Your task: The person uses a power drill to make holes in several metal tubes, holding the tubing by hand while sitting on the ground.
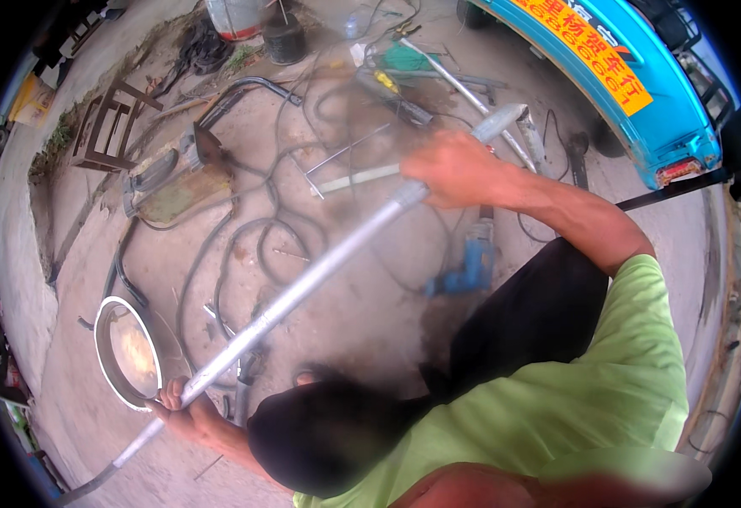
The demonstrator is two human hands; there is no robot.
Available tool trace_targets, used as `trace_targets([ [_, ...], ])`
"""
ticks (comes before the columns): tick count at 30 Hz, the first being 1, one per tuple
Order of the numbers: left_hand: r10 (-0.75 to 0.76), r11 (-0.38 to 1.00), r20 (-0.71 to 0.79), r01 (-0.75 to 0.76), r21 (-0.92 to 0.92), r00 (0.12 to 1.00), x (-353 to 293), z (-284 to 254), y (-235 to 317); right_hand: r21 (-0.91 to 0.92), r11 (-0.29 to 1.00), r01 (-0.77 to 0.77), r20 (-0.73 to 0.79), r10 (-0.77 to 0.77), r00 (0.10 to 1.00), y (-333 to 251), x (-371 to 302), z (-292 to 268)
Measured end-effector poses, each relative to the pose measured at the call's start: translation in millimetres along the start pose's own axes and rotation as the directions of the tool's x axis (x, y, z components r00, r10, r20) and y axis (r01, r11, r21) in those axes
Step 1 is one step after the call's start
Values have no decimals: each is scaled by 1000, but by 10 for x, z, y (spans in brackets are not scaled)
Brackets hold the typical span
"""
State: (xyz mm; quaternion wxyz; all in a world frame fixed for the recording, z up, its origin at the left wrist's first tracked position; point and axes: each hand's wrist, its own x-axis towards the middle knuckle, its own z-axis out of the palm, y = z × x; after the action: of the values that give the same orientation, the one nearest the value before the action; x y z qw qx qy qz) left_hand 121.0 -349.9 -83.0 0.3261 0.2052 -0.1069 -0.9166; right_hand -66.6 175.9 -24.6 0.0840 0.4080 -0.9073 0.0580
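A long silvery metal pipe (282, 309) runs slantwise across the view, from low on the left up to the right. My left hand (188, 416) is closed round its lower part. Farther up, my right hand (455, 169), slightly blurred, grips it near a wider end section (499, 123). Past my left hand the pipe narrows into a dark tip. Beneath my right forearm a blue power drill (476, 258) rests on the ground. Behind the pipe lie a pale strip (358, 179) and a thin T-shaped rod (341, 157).
Dark cables (273, 190) loop over the concrete floor. On the left are a round white-rimmed container (99, 347), a boxy machine (180, 182) and a wooden stool frame (108, 135). A blue vehicle (671, 127) stands at upper right. A black bucket (284, 42) is at the back.
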Motion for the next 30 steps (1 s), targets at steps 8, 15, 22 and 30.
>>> trace_targets([
  [8, -50, 975, 496, 150, -164, 867, 46, -187, -80, 54, 997, -58, 284, 41, 958, 33, 34, -171],
  [15, -5, 939, 617, 216, -268, 787, 162, -186, -49, 74, 996, -45, 228, 27, 973, -25, 70, -189],
  [22, -1, 996, 362, 33, -81, 932, 282, -403, -4, 31, 997, -69, 241, 59, 969, -30, 60, 145],
  [30, 20, 971, 620, 132, -198, 784, 298, -485, -48, 84, 996, -5, 394, -29, 918, 63, 331, 73],
])
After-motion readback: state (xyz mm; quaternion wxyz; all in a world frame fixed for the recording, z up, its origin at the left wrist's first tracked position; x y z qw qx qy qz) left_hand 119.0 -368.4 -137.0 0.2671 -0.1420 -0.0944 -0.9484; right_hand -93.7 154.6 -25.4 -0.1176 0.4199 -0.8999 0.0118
